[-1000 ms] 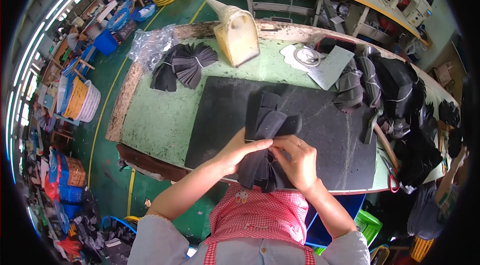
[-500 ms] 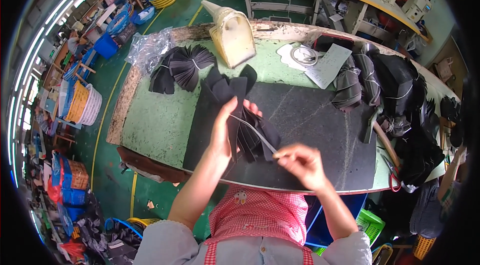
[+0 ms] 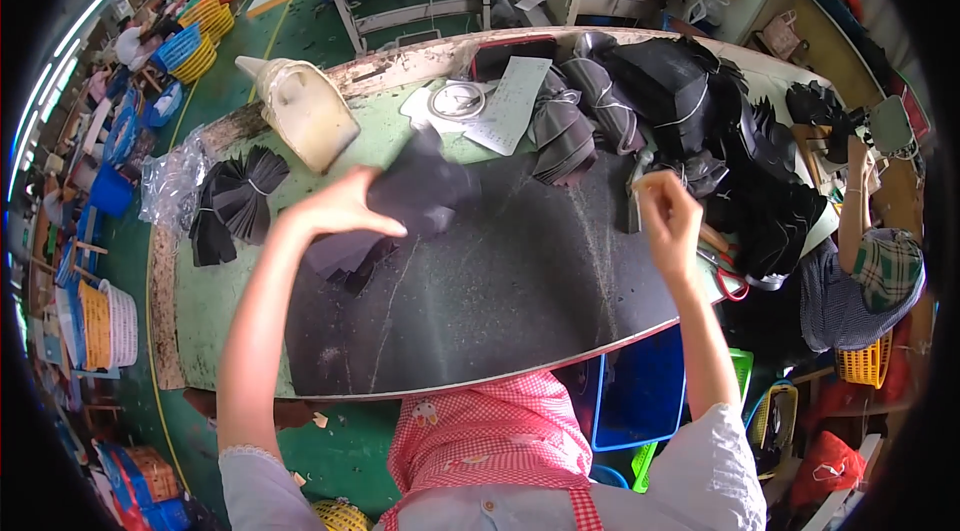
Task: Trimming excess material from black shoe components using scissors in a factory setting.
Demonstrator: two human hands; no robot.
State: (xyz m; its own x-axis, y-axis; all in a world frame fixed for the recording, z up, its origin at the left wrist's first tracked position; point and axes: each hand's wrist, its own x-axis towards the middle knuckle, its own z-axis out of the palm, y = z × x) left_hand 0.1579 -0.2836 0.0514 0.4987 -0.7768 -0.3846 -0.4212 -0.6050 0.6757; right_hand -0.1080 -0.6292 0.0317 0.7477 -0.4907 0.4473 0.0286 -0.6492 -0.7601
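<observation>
My left hand (image 3: 338, 208) is closed around a loose stack of black cut pieces (image 3: 428, 189), blurred by motion. Its thumb lies along the near side; the fingers are hidden behind the stack. More dark flat pieces (image 3: 345, 259) fan out below, on the black mat (image 3: 480, 281). My right hand (image 3: 668, 209) is over the right part of the mat, fingers curled together; what they hold, if anything, is hidden. Beside it are the head of a hammer (image 3: 635, 196) and, farther right, red-handled scissors (image 3: 733, 281).
Tied black bundles (image 3: 240, 193), a clear plastic bag (image 3: 172, 181) and a cut-open cream jug (image 3: 308, 116) lie on the left. Paper (image 3: 513, 103) and a coiled ring (image 3: 457, 101) lie at the back. Black pieces (image 3: 670, 86) pile up on the right, near another person's arm (image 3: 856, 201).
The view has swung right. The grey tie my right hand was pulling from the bundle is off it, and the pieces have spread. My right hand has moved away toward the hammer.
</observation>
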